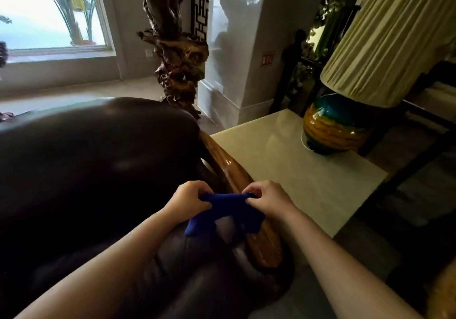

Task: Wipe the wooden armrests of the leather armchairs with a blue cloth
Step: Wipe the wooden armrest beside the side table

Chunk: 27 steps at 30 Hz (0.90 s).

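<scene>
A dark leather armchair fills the left and lower part of the head view. Its glossy wooden armrest runs along the chair's right side, from the backrest down toward me. I hold a blue cloth stretched between both hands just above the armrest. My left hand pinches the cloth's left top corner. My right hand pinches the right top corner. The cloth's lower corners hang down over the leather and the wood, hiding part of the armrest.
A cream stone-topped side table stands right of the armrest, touching or nearly so. A yellow and teal lamp base with a pleated shade sits on its far side. A carved wooden sculpture rises behind the chair.
</scene>
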Motion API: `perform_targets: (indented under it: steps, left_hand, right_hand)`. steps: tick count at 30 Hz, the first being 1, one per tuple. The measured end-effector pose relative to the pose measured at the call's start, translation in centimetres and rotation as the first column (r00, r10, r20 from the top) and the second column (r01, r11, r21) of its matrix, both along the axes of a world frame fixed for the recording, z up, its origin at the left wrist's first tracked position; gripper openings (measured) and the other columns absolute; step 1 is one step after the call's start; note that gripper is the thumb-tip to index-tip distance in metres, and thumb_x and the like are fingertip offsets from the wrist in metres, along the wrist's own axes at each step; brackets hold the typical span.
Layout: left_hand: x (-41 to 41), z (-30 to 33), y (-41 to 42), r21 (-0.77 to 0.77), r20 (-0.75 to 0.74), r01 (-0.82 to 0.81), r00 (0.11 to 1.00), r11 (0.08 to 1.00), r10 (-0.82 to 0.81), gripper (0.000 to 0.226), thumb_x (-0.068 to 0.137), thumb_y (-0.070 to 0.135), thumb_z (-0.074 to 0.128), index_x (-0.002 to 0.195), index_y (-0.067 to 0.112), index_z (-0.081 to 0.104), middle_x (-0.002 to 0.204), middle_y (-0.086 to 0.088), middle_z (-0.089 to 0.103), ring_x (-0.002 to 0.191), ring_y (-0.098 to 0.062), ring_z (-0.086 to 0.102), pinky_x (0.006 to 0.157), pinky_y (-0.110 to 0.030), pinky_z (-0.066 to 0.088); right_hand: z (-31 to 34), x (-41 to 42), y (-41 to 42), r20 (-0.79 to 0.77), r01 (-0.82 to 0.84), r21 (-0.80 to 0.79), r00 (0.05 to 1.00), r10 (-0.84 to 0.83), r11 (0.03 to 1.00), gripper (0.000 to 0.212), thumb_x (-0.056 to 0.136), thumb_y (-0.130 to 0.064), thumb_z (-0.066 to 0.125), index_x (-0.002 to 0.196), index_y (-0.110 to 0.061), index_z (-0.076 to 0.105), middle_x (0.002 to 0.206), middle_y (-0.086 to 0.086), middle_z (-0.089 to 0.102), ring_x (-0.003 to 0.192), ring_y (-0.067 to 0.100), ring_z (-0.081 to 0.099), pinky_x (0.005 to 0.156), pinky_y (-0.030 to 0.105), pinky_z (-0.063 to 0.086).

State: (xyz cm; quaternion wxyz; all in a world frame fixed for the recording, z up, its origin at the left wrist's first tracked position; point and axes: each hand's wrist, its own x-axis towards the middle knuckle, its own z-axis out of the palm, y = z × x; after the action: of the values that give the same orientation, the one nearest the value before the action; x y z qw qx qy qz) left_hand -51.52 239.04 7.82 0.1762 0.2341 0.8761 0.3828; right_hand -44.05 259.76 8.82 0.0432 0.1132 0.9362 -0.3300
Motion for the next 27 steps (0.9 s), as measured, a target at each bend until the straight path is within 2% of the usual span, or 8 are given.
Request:
perform_targets:
  steps: [3,8,13,16,18,20,23,27]
  left_hand:
    - [-2.4,-0.3,2.8,0.001,0.007,-0.022,1.0,1.0,0.022,0.021,0.07,0.008,0.07,0.087,0.018,0.066,0.088,-0.002,0.065,0.079,-0.014,0.06,0.066,-0.022,0.047]
    - [-5.5,-0.7,7.4,-0.039,0.016,-0.056,0.998,0.998,0.057,0.025,0.072,0.007,0.068,0.096,0.012,0.066,0.096,-0.007,0.066,0.089,-0.021,0.062,0.081,-0.035,0.054]
    - [-8.0,-1.8,12.7,-0.045,0.023,-0.165,0.986,0.985,0.166,0.023,0.071,0.006,0.069,0.092,0.015,0.066,0.092,-0.004,0.065,0.086,-0.019,0.063,0.072,-0.028,0.053]
    - [-8.7,-3.3,16.0,-0.035,0.049,-0.254,0.965,0.966,0.256,0.022,0.07,0.007,0.07,0.089,0.019,0.065,0.086,0.003,0.063,0.079,-0.011,0.061,0.061,-0.015,0.046]
    - [-9.1,-4.5,18.3,-0.047,0.066,-0.309,0.948,0.95,0.311,0.022,0.069,0.007,0.069,0.088,0.018,0.066,0.085,0.004,0.063,0.076,-0.008,0.059,0.059,-0.012,0.044]
    - [-9.2,-6.0,20.1,-0.067,0.088,-0.348,0.932,0.935,0.353,0.023,0.068,0.006,0.069,0.089,0.016,0.067,0.084,0.003,0.064,0.076,-0.01,0.06,0.06,-0.014,0.044]
    - [-9.2,-9.1,22.4,-0.115,0.145,-0.395,0.901,0.912,0.409,0.022,0.067,0.007,0.068,0.088,0.016,0.067,0.081,0.003,0.064,0.073,-0.009,0.06,0.054,-0.009,0.043]
    - [-10.2,-14.4,24.2,-0.172,0.226,-0.414,0.866,0.894,0.445,0.02,0.068,0.007,0.068,0.087,0.014,0.067,0.086,0.0,0.065,0.079,-0.012,0.061,0.065,-0.021,0.05]
  right_hand:
    - [-1.0,-2.7,2.9,-0.011,0.02,-0.028,1.0,-0.02,0.999,0.015,0.075,-0.023,0.065,0.086,-0.033,0.067,0.084,-0.014,0.069,0.081,0.007,0.064,0.072,0.035,0.057]
    - [-2.4,-6.7,7.7,0.022,-0.039,-0.036,0.999,0.039,0.999,0.015,0.075,-0.025,0.065,0.08,-0.039,0.063,0.077,-0.019,0.065,0.079,0.003,0.063,0.069,0.028,0.055]
    - [-3.4,-11.3,13.3,0.023,-0.128,-0.024,0.991,0.128,0.992,0.015,0.074,-0.025,0.065,0.085,-0.035,0.066,0.081,-0.015,0.066,0.08,0.007,0.063,0.073,0.033,0.056]
    - [-4.8,-13.9,17.1,0.036,-0.187,-0.029,0.981,0.188,0.982,0.015,0.073,-0.024,0.066,0.086,-0.033,0.068,0.08,-0.014,0.067,0.078,0.008,0.064,0.073,0.033,0.056]
    - [-6.2,-15.5,19.5,0.068,-0.243,-0.04,0.967,0.245,0.969,0.015,0.074,-0.024,0.066,0.086,-0.033,0.068,0.081,-0.013,0.067,0.078,0.008,0.064,0.072,0.033,0.056]
    - [-7.5,-16.3,21.1,0.104,-0.281,-0.043,0.953,0.284,0.959,0.015,0.075,-0.025,0.066,0.088,-0.033,0.068,0.084,-0.012,0.069,0.079,0.008,0.063,0.072,0.032,0.055]
    - [-10.1,-17.3,23.1,0.171,-0.316,-0.053,0.932,0.32,0.947,0.015,0.076,-0.025,0.065,0.088,-0.033,0.068,0.087,-0.01,0.069,0.079,0.008,0.063,0.071,0.032,0.055]
    - [-14.8,-19.3,24.3,0.29,-0.35,-0.049,0.891,0.349,0.935,0.016,0.076,-0.024,0.064,0.09,-0.031,0.068,0.087,-0.011,0.067,0.077,0.007,0.062,0.064,0.026,0.052]
